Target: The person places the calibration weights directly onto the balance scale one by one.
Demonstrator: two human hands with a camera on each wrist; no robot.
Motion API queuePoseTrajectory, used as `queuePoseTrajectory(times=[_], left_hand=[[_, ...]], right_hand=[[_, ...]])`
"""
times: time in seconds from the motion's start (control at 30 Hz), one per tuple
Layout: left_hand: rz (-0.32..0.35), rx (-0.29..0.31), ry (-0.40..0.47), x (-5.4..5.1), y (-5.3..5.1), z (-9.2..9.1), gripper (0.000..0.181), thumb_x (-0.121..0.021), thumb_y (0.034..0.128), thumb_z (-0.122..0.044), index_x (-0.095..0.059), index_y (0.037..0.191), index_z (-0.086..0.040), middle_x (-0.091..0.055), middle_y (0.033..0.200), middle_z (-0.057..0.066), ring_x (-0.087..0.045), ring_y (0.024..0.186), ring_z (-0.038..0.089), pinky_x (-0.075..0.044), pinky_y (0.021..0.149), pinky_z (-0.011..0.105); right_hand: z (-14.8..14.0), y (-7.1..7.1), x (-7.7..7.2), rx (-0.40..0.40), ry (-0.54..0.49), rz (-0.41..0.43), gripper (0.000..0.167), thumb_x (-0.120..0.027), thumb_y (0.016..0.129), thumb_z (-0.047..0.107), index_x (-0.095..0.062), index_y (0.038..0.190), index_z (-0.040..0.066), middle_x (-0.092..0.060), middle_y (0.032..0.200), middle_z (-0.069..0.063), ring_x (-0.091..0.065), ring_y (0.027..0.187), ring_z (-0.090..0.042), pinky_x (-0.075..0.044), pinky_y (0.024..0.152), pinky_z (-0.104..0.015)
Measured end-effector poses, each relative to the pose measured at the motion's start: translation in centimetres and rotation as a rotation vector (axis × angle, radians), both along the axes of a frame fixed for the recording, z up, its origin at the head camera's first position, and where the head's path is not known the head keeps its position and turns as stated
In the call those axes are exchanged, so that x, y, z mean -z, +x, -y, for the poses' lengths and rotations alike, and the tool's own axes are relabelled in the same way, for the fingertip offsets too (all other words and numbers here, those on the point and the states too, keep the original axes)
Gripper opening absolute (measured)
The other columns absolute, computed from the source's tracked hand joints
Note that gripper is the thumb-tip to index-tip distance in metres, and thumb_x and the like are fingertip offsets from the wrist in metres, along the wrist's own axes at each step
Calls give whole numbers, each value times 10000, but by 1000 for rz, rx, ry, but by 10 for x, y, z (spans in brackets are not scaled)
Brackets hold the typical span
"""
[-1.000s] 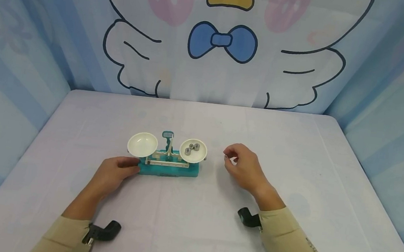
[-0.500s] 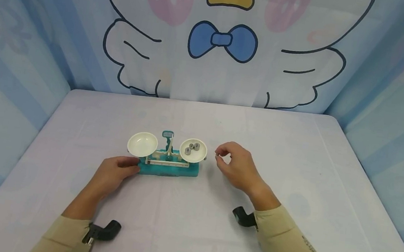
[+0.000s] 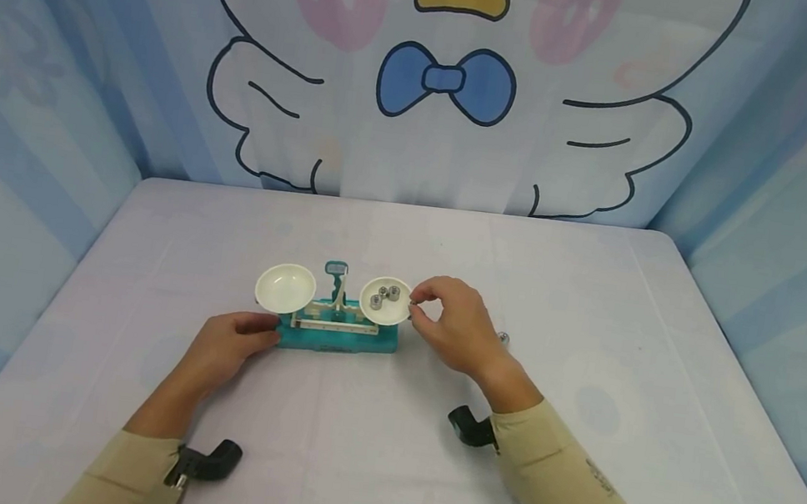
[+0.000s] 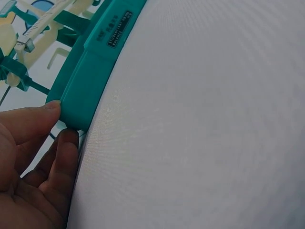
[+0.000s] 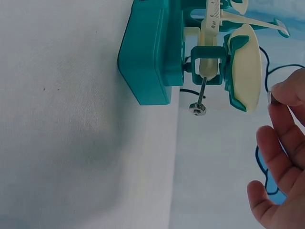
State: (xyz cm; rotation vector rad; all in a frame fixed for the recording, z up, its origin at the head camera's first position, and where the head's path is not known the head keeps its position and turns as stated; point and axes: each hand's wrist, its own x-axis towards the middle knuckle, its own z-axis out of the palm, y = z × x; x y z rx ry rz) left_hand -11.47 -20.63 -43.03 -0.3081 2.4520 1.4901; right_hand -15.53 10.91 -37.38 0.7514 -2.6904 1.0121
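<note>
A teal balance scale (image 3: 337, 340) with two cream pans stands on the table. Several small metal weights (image 3: 383, 293) sit in its right pan (image 3: 396, 313); the left pan (image 3: 285, 289) holds nothing. My left hand (image 3: 229, 346) holds the left end of the teal base, its thumb against the corner in the left wrist view. Beside the right pan's rim, my right hand (image 3: 461, 326) pinches a tiny metal weight (image 5: 272, 98) between thumb and index finger. The other fingers of that hand are loosely bent in the right wrist view.
Another small metal weight (image 3: 504, 337) rests on the white tabletop (image 3: 364, 449), partly behind my right wrist. A metal adjusting nut (image 5: 197, 109) sticks out from the scale's right side. Patterned curtains (image 3: 433, 163) stand at the back and sides.
My right hand has moved left with the tiny weight, up to the right pan. The weight on the table behind that wrist has come into view. My left hand and the scale stay put.
</note>
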Motion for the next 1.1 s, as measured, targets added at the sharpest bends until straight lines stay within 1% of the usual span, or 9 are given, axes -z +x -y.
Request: queuePoseTrajectory(times=[0.27, 0.47, 0.63, 0.77, 0.93, 1.1], left_hand=[[4, -1, -2, 0, -1, 0, 464, -627, 974, -215, -573, 1367, 26, -561, 1391, 216, -443, 1343, 367, -371, 1095, 518], [5, 3, 2, -1, 0, 0, 467, -631, 975, -214, -570, 1369, 29, -560, 1392, 217, -442, 1344, 368, -370, 1095, 517], [2, 1, 8, -1, 1, 0, 466, -635, 975, -206, -569, 1366, 39, -562, 1387, 222, -442, 1344, 368, -375, 1092, 513], [2, -3, 12, 0, 0, 0, 467, -638, 973, -207, -571, 1365, 38, -565, 1386, 218, -444, 1344, 362, -375, 1094, 508], [-7, 3, 19, 1, 0, 1, 469, -641, 973, -213, -573, 1363, 39, -568, 1382, 217, -446, 1342, 361, -378, 1091, 507], [-14, 9, 18, 1, 1, 1, 473, -639, 976, -224, -571, 1365, 36, -566, 1384, 216, -446, 1343, 361, -379, 1091, 507]], right_hand=[[9, -2, -1, 7, 33, -3, 111, -681, 917, 107, -699, 1013, 53, -709, 971, -47, -624, 962, -266, -510, 888, -424], [14, -3, 0, 8, 37, -7, 89, -675, 926, 113, -706, 992, 61, -707, 932, -31, -628, 946, -290, -509, 879, -417], [17, -3, 0, 11, 57, -10, 87, -673, 927, 111, -721, 983, 65, -714, 925, -27, -630, 951, -277, -495, 914, -425], [19, -3, 0, 19, 80, -15, 84, -678, 926, 118, -731, 971, 72, -718, 932, -25, -617, 967, -260, -463, 951, -455], [22, -4, 0, 26, 106, -23, 89, -675, 925, 127, -739, 965, 81, -713, 942, -16, -581, 975, -233, -427, 968, -486], [23, -4, 0, 23, 104, -30, 90, -677, 919, 132, -741, 956, 82, -712, 939, -15, -579, 980, -237, -415, 976, -503]])
